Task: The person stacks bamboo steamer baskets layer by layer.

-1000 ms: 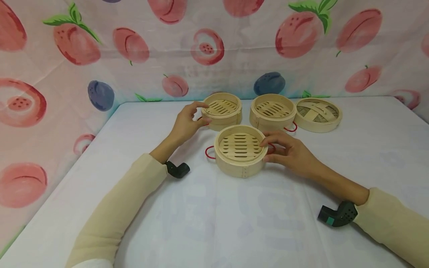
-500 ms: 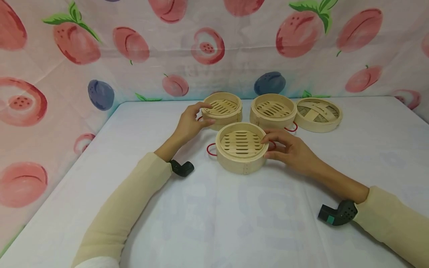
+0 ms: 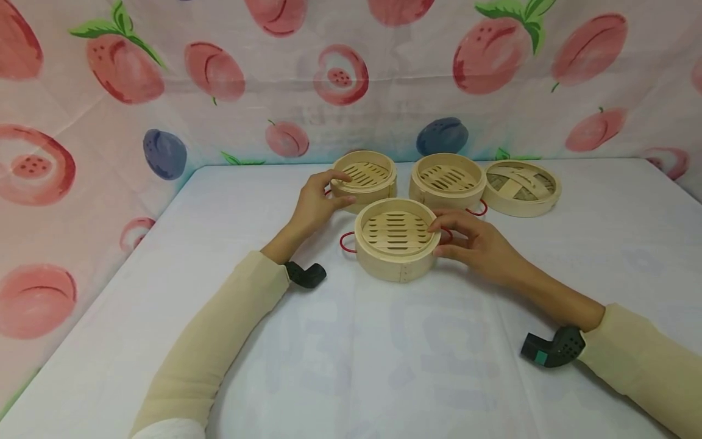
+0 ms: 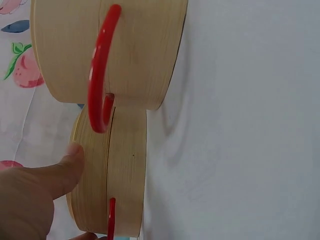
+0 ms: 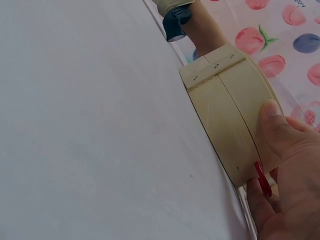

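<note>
Four-sided grouping aside, a round bamboo steamer basket (image 3: 397, 259) with red side handles is nearest me, its slatted floor facing up. My right hand (image 3: 474, 244) holds it by its right side, the thumb (image 5: 272, 117) pressing the wall near the red handle (image 5: 262, 180). Whether its base touches the table, I cannot tell. My left hand (image 3: 318, 201) is at the left side of the back-left steamer basket (image 3: 364, 192), fingers spread by its rim and the thumb (image 4: 72, 165) extended across its side. The hand partly hides that basket's left edge.
Right of the back-left basket stands another steamer basket (image 3: 446, 186) with a red handle. A woven bamboo lid (image 3: 522, 189) lies beside it. The white-covered table (image 3: 329, 366) meets a fruit-print cloth (image 3: 384, 91) at the back.
The front basket and my right hand have shifted slightly away from me and rightward. My left hand has slid a little right across the back-left basket, which stays in place.
</note>
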{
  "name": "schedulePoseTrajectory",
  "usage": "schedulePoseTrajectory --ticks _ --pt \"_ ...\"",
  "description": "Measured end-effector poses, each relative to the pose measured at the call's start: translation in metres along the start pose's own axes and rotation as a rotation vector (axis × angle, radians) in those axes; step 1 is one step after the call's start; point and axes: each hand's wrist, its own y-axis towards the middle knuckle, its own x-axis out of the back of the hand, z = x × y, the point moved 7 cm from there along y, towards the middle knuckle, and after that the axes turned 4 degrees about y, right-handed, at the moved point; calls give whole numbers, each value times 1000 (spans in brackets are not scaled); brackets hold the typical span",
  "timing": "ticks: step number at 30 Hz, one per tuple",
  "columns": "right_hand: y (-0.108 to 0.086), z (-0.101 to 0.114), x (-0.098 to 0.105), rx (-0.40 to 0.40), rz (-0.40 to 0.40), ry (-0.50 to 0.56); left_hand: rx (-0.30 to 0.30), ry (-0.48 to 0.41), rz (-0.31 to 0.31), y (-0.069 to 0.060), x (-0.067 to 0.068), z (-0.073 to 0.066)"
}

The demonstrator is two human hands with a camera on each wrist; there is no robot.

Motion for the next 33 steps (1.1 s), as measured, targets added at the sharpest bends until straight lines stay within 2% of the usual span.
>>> schedulePoseTrajectory --ticks 7,12,18,20,29,33 --pt "0 -2 3 -32 3 -39 -2 -1 -22 0 -1 1" --pt "0 -5 6 -85 -9 -67 4 -10 -48 -1 -2 3" --pt "-2 -7 9 -132 -40 53 49 -27 -70 -2 -6 8" --pt "-3 -7 9 -136 -47 80 47 -20 -81 -1 -7 8" --pt "-4 -8 9 -140 -56 64 19 3 -173 -3 -5 7" --pt "-3 -9 8 -138 -54 51 26 5 -198 -5 -4 8"
